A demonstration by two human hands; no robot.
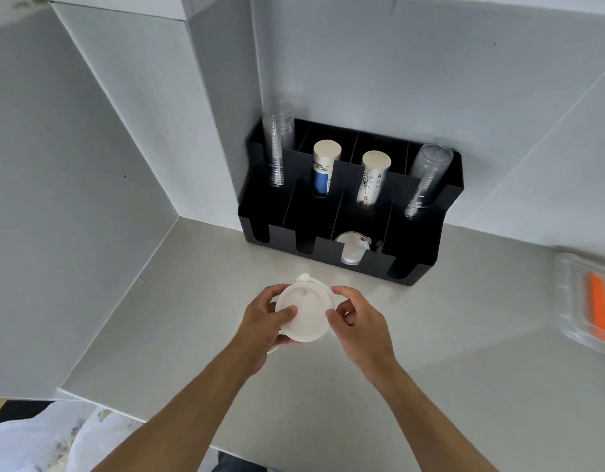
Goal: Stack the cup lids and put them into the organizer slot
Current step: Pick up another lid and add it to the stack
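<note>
A small stack of white cup lids is held above the grey counter, in front of the black organizer. My left hand grips the stack from the left and below, thumb on the top lid. My right hand pinches the stack's right rim with thumb and fingers. Another white lid lies in the organizer's front row, in the third slot from the left. The other front slots look dark and I cannot see anything in them.
The organizer's back row holds two stacks of clear cups and two stacks of paper cups. A clear plastic container with an orange item sits at the right edge. White walls close in on the left and behind.
</note>
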